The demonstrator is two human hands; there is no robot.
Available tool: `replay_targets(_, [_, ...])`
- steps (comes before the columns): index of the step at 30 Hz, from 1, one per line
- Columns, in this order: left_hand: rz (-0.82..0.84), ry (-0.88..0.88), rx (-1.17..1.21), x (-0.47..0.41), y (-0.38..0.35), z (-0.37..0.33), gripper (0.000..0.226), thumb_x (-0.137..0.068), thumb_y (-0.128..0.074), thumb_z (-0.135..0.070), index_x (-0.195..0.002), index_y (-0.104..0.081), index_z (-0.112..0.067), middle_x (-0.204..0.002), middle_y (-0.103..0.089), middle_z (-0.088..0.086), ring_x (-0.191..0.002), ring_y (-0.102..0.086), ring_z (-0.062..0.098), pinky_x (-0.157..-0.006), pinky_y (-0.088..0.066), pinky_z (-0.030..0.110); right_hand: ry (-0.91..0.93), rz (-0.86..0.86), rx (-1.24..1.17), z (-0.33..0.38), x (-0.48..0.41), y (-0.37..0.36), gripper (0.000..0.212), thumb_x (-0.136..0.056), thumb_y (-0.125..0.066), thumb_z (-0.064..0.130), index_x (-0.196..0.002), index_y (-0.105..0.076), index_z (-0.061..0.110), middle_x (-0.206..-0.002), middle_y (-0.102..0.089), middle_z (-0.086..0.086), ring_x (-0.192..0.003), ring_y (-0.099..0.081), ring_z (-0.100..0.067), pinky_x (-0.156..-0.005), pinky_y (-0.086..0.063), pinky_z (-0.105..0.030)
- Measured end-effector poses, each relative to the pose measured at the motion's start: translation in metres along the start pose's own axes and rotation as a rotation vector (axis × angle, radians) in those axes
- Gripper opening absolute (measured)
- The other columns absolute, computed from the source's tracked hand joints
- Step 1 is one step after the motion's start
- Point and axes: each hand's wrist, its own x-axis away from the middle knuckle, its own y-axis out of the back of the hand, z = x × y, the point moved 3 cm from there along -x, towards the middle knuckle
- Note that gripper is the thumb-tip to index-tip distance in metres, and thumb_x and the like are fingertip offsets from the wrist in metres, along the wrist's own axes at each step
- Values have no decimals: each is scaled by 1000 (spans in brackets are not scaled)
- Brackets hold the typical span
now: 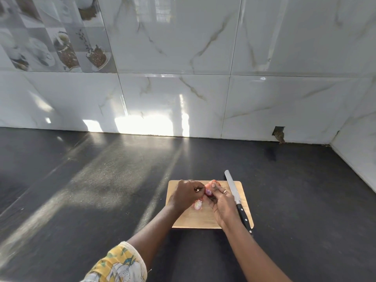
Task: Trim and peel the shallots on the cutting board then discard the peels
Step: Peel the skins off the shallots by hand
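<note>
A small wooden cutting board [205, 219] lies on the dark counter. Above its far half my right hand [220, 202] grips a pinkish shallot [208, 190] whose cut end shows purple. My left hand [186, 193] pinches at the skin on that shallot's left side. A pale peeled shallot [197, 204] with bits of reddish peel lies on the board just below my left hand. Another reddish shallot or peel [215, 182] shows behind my right fingers. A knife [236, 198] with a long blade and black handle lies along the board's right side, untouched.
The black counter [101, 190] stretches left and behind the board, lit by sun streaks. A white marble-tiled wall [183, 98] rises at the back and closes the corner at the right. The knife handle overhangs the board's near right corner.
</note>
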Motion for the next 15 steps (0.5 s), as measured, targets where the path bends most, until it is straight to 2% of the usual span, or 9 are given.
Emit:
replay_targets(1, [6, -10, -31, 0, -2, 1, 20, -77, -59, -22, -82, -76, -13, -81, -75, 1, -71, -67, 14, -69, -52, 22, -1, 1, 6, 0, 0, 0, 29, -92, -53, -2, -121, -55, -3, -84, -62, -13, -71, -61, -17, -62, -60, -31])
replay_targets(3, [8, -34, -90, -1, -5, 2, 23, -76, -53, -26, -77, -74, -15, -75, -73, 0, -66, -64, 16, -63, -51, 26, 0, -1, 13, 0, -1, 1, 30, -92, -52, -3, -122, -55, -4, -83, -63, -13, -74, -60, -19, -67, -61, -33])
replay_targets(8, [-91, -97, -163, -3, -9, 5, 30, -75, -45, -29, -58, -65, -14, -56, -64, -2, -46, -54, 13, -47, -47, 24, 0, 25, 18, 1, 0, 1, 37, -93, -53, 3, -128, -48, -9, -76, -60, -11, -73, -60, -18, -66, -59, -31])
replay_targets(11, [-122, -35, -81, -2, -6, 4, 24, -74, -52, -21, -52, -56, -13, -47, -52, 0, -46, -36, 7, -46, -35, 20, -3, 34, 8, 2, 0, 1, 37, -94, -52, 5, -127, -48, -10, -76, -59, -12, -74, -61, -18, -64, -59, -30])
replay_targets(13, [-109, 34, 41, 1, -5, 4, 20, -76, -55, -22, -60, -62, -12, -48, -52, 1, -48, -38, 9, -50, -36, 22, -4, 43, 9, 2, -1, 1, 33, -95, -52, 6, -124, -50, -9, -74, -57, -11, -70, -60, -17, -65, -58, -30])
replay_targets(15, [-59, 82, 139, 4, -5, 6, 15, -79, -62, -29, -82, -74, -19, -63, -69, 0, -54, -57, 3, -58, -47, 23, -7, 39, 15, 2, -1, 1, 29, -94, -53, 5, -121, -53, -6, -76, -58, -10, -68, -58, -15, -63, -58, -30])
